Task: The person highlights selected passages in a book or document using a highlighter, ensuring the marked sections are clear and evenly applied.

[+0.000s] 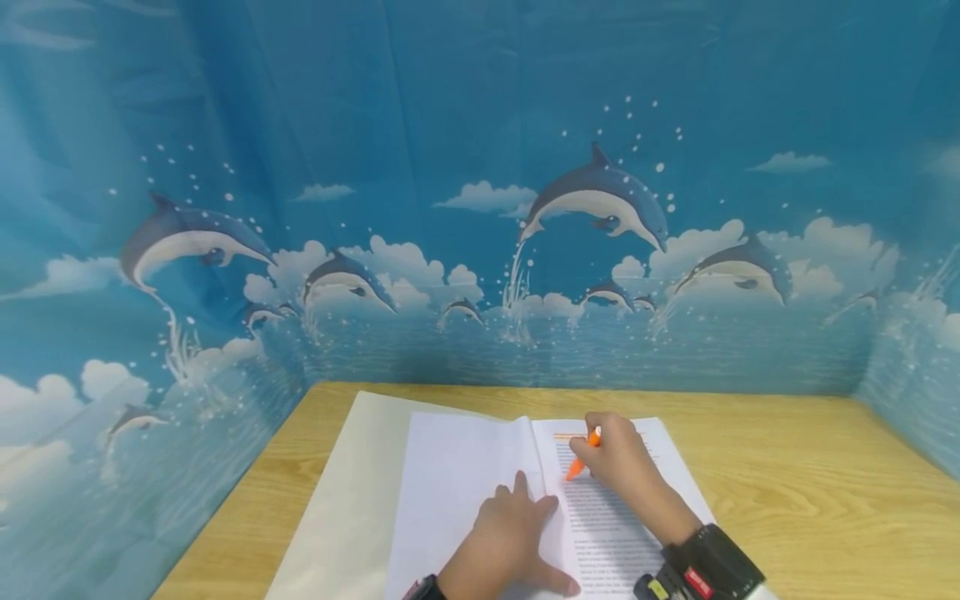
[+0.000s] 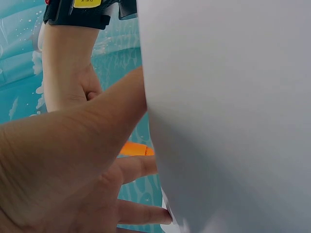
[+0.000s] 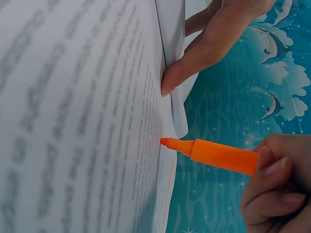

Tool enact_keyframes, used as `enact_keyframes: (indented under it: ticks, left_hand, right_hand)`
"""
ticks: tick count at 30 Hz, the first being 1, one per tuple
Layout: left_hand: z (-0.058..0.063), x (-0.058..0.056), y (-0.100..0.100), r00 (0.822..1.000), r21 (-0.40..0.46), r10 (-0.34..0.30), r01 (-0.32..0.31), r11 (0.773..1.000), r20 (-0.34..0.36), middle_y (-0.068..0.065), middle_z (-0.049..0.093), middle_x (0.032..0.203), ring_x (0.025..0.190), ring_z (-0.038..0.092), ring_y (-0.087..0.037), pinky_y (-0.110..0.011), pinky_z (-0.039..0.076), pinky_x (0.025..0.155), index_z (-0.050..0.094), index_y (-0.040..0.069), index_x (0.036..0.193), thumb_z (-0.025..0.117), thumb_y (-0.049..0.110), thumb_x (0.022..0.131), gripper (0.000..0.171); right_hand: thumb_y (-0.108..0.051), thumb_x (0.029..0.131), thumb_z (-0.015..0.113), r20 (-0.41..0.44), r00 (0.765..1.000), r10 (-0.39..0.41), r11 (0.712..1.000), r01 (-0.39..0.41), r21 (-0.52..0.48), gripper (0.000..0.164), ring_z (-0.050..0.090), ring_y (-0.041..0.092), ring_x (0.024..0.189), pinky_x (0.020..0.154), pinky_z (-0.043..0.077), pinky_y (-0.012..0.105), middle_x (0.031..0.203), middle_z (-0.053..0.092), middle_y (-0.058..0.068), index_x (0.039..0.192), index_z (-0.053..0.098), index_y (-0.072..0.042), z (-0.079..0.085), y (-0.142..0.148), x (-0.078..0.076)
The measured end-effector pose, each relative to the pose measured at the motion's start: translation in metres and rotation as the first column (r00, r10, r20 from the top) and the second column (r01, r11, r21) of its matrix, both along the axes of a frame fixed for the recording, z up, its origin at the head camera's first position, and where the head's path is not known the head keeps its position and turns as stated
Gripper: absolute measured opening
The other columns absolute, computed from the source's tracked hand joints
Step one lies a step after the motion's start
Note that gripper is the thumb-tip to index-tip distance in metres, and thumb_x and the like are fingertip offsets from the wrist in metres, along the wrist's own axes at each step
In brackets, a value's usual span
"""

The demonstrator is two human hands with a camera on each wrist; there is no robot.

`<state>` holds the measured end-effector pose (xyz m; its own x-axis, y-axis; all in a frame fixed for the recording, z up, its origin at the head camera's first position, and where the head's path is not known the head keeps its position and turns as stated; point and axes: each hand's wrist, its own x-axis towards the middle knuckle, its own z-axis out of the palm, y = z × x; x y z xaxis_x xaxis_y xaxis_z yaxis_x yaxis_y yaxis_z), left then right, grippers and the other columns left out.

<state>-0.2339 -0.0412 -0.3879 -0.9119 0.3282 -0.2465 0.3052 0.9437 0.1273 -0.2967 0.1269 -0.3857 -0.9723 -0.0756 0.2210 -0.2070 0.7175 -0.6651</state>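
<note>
An orange highlighter (image 1: 579, 464) is pinched in my right hand (image 1: 618, 450), its tip down at the left edge of the text on the printed page (image 1: 611, 546). In the right wrist view the highlighter (image 3: 223, 156) shows its tip touching the paper. Orange marks run across the top lines of that page. My left hand (image 1: 510, 533) presses on the papers near the fold with fingers spread, and the blank white page (image 1: 438, 467) lies to its left. The left wrist view shows the left hand's fingers (image 2: 141, 211) straight against the paper.
Beneath the papers lies a larger cream sheet (image 1: 330, 508) on the wooden table (image 1: 810, 475). A blue curtain (image 1: 465, 100) with dolphins stands behind and at both sides. Each wrist wears a dark band, such as the right strap (image 1: 716, 560).
</note>
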Motion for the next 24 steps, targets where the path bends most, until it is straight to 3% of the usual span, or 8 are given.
enact_keyframes:
  ticks: [7,15,24]
  left_hand:
    - [-0.002,-0.001,0.001,1.0,0.005,0.016,-0.016,1.0,0.009,-0.017,0.04,0.141,0.119,0.046,-0.036,-0.048,0.044,0.091,0.052,0.032,0.131,0.072,0.074,0.048,0.095]
    - [-0.001,0.0,0.0,1.0,0.019,0.014,-0.014,1.0,0.013,-0.019,0.04,0.141,0.12,0.046,-0.037,-0.048,0.043,0.092,0.052,0.03,0.131,0.072,0.073,0.049,0.094]
    - [0.0,0.0,-0.001,0.999,0.078,0.028,-0.031,0.996,0.046,-0.02,0.038,0.142,0.12,0.045,-0.039,-0.052,0.043,0.091,0.053,0.027,0.13,0.073,0.071,0.05,0.094]
  right_hand:
    - [-0.008,0.079,0.064,0.034,0.999,-0.034,0.999,0.033,0.01,0.027,0.031,0.009,0.041,0.041,0.027,0.021,0.052,0.031,-0.002,0.061,0.044,-0.008,0.001,0.007,0.002]
    - [-0.007,0.078,0.064,-0.002,0.999,-0.045,0.998,0.045,0.034,0.029,0.027,0.009,0.044,0.042,0.025,0.02,0.054,0.026,-0.003,0.06,0.041,-0.009,0.0,0.019,0.003]
    - [-0.006,0.079,0.064,0.02,0.997,-0.069,0.997,0.068,0.033,0.034,0.024,0.009,0.046,0.042,0.023,0.021,0.056,0.021,-0.003,0.061,0.036,-0.01,0.0,0.035,0.005]
